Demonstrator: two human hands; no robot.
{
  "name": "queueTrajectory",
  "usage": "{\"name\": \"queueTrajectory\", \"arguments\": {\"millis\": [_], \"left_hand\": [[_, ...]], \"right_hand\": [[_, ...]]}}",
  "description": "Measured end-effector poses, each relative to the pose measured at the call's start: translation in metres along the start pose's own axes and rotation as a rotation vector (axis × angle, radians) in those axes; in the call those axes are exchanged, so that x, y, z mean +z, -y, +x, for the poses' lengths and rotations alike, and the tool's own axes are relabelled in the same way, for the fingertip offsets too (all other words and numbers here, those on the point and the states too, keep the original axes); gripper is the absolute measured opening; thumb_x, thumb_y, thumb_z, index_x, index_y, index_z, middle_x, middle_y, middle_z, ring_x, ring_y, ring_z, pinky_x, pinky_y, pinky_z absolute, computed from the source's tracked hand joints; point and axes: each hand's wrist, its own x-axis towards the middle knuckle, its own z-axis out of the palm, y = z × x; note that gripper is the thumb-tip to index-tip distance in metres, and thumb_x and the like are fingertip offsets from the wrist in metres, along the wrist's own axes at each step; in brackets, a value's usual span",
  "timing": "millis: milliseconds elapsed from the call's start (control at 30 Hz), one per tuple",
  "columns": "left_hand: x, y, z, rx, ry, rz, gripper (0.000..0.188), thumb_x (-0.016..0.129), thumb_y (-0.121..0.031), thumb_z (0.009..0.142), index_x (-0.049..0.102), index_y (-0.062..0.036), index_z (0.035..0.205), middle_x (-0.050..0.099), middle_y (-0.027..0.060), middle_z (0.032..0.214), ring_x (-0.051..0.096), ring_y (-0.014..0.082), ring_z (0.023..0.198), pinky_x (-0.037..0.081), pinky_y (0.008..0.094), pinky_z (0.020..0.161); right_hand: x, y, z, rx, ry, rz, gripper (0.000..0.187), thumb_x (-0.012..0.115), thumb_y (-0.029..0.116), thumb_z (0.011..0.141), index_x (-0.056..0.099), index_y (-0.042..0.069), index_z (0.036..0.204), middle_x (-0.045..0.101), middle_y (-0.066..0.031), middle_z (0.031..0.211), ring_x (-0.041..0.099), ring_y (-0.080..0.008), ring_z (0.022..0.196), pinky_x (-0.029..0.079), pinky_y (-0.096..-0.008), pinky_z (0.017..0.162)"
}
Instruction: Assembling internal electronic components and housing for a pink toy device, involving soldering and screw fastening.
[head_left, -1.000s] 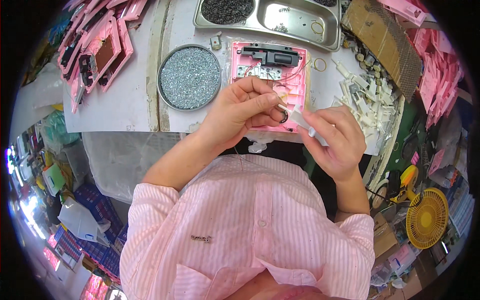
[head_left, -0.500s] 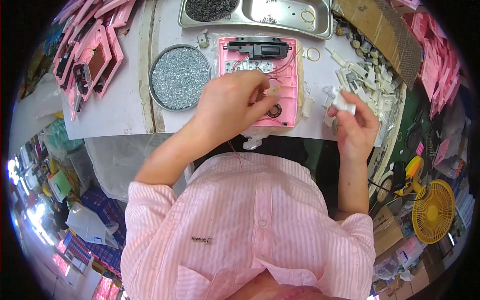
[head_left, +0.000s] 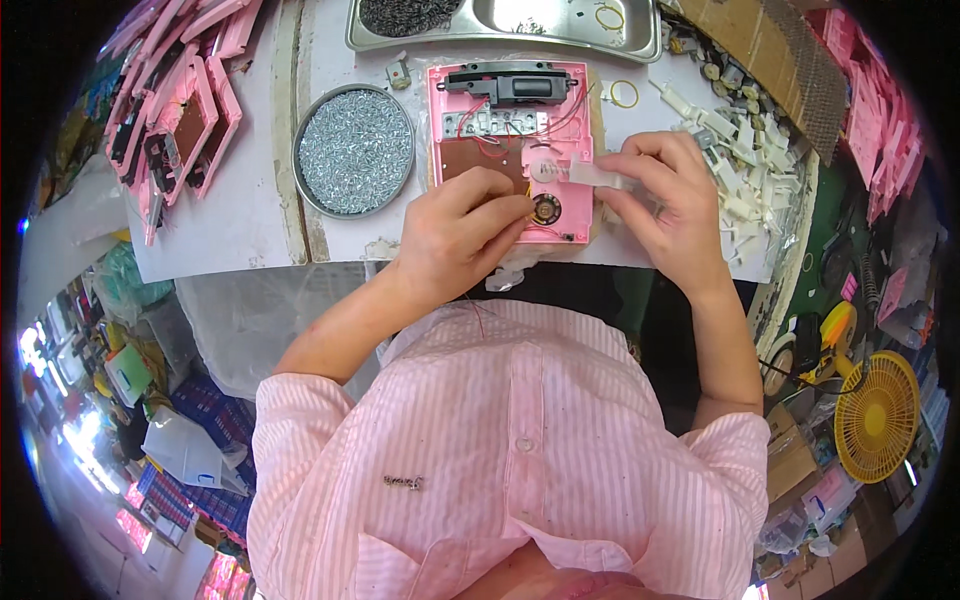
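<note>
Carried leftward over the pink casing (head_left: 573,223), a white part (head_left: 592,176) is pinched by the right hand (head_left: 676,205); the left hand (head_left: 455,230) is nearly closed, any hold hidden.

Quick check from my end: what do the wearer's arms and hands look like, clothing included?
The left hand and right hand are without gloves, and no watch shows on either wrist. The left sleeve and right sleeve are loose, wrinkled, pink-and-white striped fabric, ending near the elbows.
</note>
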Motion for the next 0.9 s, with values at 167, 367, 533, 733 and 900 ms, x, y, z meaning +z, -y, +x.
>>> {"name": "queueTrajectory", "arguments": {"millis": [167,367,533,733,900], "left_hand": [[0.005,0.002,-0.001,0.011,-0.031,0.021,0.019,0.078,-0.009,0.077,0.073,-0.0107,0.095,0.065,0.0028,0.095,0.066,0.0207,0.075,0.053,0.0332,0.061],[0.004,0.002,0.0,-0.029,0.003,-0.039,0.023,0.081,-0.002,0.075,0.073,-0.0061,0.096,0.066,0.0098,0.105,0.068,0.0215,0.075,0.054,0.0309,0.062],[0.006,0.005,0.004,0.027,-0.002,-0.05,0.018,0.078,-0.004,0.078,0.071,-0.0062,0.095,0.068,0.0099,0.117,0.068,0.0236,0.08,0.055,0.0339,0.068],[-0.005,0.004,0.008,0.012,0.191,0.037,0.02,0.076,-0.004,0.082,0.068,-0.0055,0.1,0.07,0.0098,0.123,0.068,0.0267,0.083,0.055,0.0368,0.072],[-0.006,0.001,0.013,0.053,0.198,0.074,0.02,0.075,-0.004,0.082,0.067,-0.0051,0.101,0.07,0.0103,0.123,0.068,0.0274,0.085,0.056,0.038,0.074]], "right_hand": [[0.01,0.001,0.015,-0.204,0.027,-0.194,0.03,0.081,0.01,0.068,0.074,0.01,0.098,0.065,-0.003,0.096,0.057,-0.0259,0.093,0.048,-0.0379,0.078],[0.007,-0.006,0.029,-0.369,0.101,-0.158,0.028,0.081,0.009,0.07,0.073,0.007,0.097,0.066,-0.0037,0.096,0.058,-0.0262,0.09,0.048,-0.0377,0.075],[0.026,-0.021,0.022,-0.269,0.072,0.076,0.027,0.081,0.008,0.071,0.074,0.006,0.097,0.066,-0.0062,0.096,0.059,-0.0274,0.085,0.05,-0.0361,0.071],[0.03,-0.007,0.025,-0.208,0.081,-0.076,0.026,0.081,0.012,0.077,0.075,0.008,0.102,0.066,-0.006,0.097,0.058,-0.0261,0.092,0.049,-0.0353,0.08],[-0.008,-0.028,0.037,-0.029,0.013,-0.098,0.024,0.077,0.018,0.083,0.076,0.011,0.106,0.068,-0.0054,0.088,0.063,-0.0272,0.08,0.052,-0.0374,0.072]]}}
